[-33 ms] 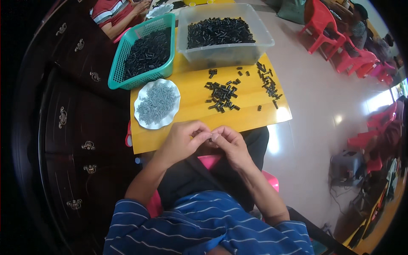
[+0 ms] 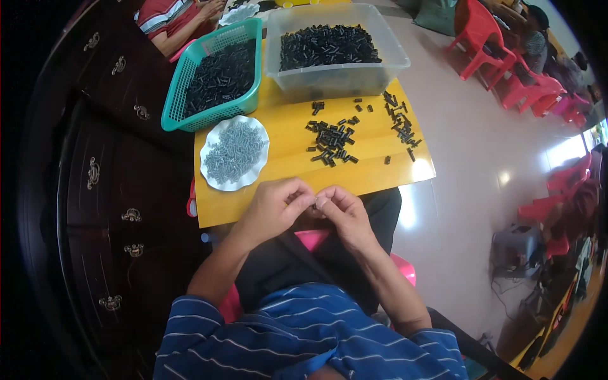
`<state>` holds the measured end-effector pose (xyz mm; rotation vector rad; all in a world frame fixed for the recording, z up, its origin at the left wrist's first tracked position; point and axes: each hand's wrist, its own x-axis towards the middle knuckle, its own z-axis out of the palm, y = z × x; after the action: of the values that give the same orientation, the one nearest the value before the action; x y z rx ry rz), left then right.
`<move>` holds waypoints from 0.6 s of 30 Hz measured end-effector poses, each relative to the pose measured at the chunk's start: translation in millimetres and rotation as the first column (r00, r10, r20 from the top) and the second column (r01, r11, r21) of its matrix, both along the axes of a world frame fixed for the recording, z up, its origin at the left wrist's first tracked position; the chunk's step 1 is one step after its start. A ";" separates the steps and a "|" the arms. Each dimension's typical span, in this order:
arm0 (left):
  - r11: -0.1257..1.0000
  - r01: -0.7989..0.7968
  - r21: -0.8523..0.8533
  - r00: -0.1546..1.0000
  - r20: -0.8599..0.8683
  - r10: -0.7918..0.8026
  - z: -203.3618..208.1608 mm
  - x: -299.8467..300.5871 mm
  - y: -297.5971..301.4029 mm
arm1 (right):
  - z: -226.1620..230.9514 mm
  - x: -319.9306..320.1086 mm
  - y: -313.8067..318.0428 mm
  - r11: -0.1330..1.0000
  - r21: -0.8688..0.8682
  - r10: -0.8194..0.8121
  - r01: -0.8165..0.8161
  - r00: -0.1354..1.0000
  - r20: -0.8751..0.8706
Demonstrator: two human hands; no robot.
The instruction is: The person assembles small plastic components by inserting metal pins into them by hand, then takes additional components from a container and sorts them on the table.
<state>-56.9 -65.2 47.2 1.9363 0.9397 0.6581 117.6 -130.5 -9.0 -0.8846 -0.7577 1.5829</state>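
Note:
My left hand and my right hand meet fingertip to fingertip over my lap, just off the table's near edge. Both are closed in a pinch. Whatever lies between the fingertips is small and mostly covered by them. Beyond my left hand a white scalloped plate holds a heap of small, shiny, silvery pieces. A loose pile of short black tubular pieces lies on the yellow table ahead of my hands, and more black pieces are scattered along the right edge.
At the table's far side stand a green perforated basket and a translucent plastic tub, both holding many black pieces. Dark drawers rise at the left. A person in a red shirt sits far left; red chairs stand at right.

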 end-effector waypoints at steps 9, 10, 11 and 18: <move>0.952 -0.043 -0.302 0.984 0.152 0.092 -10.3 5.0 -2.1 | -3.3 2.7 0.9 0.989 0.084 -0.125 0.120 0.991 0.056; 0.952 -0.041 -0.305 0.984 0.152 0.091 -11.3 5.7 -2.7 | -3.8 4.5 1.3 0.993 0.026 -0.114 0.114 0.993 0.019; 0.956 -0.048 -0.290 0.980 0.172 0.102 -11.5 7.1 -3.8 | -4.4 5.2 1.7 0.994 -0.032 -0.105 0.105 0.994 -0.018; 0.992 -0.129 0.015 0.988 0.087 0.127 -8.3 12.1 -8.6 | -3.1 0.6 2.8 0.993 -0.049 -0.107 0.103 0.989 -0.099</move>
<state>-44.8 -73.8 38.9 1.8618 1.0131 0.8216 118.2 -127.8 -12.1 -0.8554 -0.5972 1.5437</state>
